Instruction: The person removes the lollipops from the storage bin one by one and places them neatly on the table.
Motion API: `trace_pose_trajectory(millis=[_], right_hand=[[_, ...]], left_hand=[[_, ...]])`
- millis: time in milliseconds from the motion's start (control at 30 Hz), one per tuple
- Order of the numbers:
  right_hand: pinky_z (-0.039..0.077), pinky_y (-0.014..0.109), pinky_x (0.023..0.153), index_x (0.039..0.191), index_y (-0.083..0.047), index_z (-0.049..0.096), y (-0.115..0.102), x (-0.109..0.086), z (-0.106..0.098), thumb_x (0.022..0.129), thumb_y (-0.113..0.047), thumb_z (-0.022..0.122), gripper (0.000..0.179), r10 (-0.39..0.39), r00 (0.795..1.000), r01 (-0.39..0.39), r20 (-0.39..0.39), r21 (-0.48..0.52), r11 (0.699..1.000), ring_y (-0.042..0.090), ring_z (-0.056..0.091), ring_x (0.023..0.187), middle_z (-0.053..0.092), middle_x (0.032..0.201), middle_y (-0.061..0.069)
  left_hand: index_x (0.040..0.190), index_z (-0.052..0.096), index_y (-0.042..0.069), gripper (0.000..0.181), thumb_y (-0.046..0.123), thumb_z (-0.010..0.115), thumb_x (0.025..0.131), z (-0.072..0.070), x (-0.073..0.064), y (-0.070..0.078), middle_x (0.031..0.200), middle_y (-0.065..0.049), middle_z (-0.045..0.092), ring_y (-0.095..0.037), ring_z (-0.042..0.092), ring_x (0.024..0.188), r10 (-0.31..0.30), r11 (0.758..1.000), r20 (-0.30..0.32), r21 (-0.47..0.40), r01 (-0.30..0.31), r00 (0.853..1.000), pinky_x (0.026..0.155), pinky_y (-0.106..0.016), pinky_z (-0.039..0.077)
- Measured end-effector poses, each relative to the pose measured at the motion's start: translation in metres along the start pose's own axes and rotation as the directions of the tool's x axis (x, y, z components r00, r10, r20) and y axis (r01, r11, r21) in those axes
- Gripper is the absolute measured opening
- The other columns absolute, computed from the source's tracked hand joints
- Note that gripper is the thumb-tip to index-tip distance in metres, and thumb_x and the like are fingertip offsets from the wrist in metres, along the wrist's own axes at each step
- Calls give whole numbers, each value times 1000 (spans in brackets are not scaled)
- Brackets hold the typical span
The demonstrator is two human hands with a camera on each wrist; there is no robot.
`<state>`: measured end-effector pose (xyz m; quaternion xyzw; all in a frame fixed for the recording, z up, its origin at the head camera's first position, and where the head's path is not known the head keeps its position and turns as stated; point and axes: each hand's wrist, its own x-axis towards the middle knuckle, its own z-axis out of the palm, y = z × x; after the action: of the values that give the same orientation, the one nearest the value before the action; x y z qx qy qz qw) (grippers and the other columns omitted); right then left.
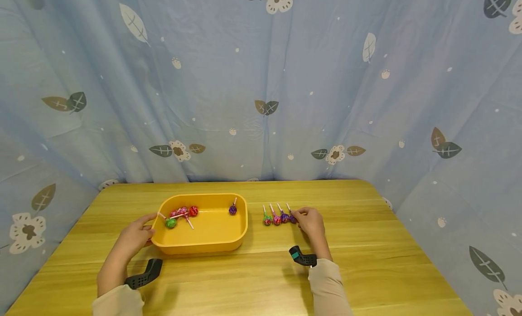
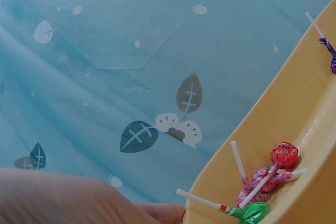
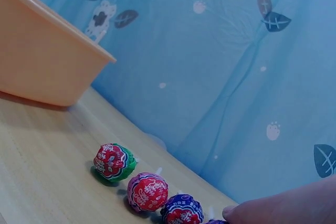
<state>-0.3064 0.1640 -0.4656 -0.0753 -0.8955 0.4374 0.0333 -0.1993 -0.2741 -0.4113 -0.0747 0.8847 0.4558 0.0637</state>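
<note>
My left hand (image 1: 134, 234) holds the left end of a yellow plastic bin (image 1: 200, 249), fingers and thumb at its rim. Inside, a green lollipop (image 1: 171, 223), a red lollipop (image 1: 193, 211) and pink ones (image 2: 262, 179) lie bunched at the left; a purple lollipop (image 1: 233, 210) leans at the right end. On the table right of the bin, a row runs from a green-and-red lollipop (image 3: 114, 162) through a pink lollipop (image 3: 147, 192) to a purple lollipop (image 3: 181, 211). My right hand (image 1: 311, 223) pinches the rightmost purple lollipop (image 1: 292, 219), partly hidden by the fingers.
A wood-grain table (image 1: 228, 284) carries everything, its far edge against a blue curtain (image 1: 228, 80) with leaf and flower prints. Black wrist mounts (image 1: 302, 257) sit on both forearms.
</note>
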Motion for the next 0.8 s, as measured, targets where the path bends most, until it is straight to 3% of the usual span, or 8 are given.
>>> trace_pose_trajectory(millis=[800], right_hand=[[46,28,51,102,2,70,-3,-1,-4,92,-27,66,31,5,1000,-5,1,13,1000,19,61,59,67,74,9]], left_hand=[[147,21,-13,54,0,41,99,0,0,1,136,-44,34,-51,46,121,-19,1000,-2,0,19,1000,82,-42,56]])
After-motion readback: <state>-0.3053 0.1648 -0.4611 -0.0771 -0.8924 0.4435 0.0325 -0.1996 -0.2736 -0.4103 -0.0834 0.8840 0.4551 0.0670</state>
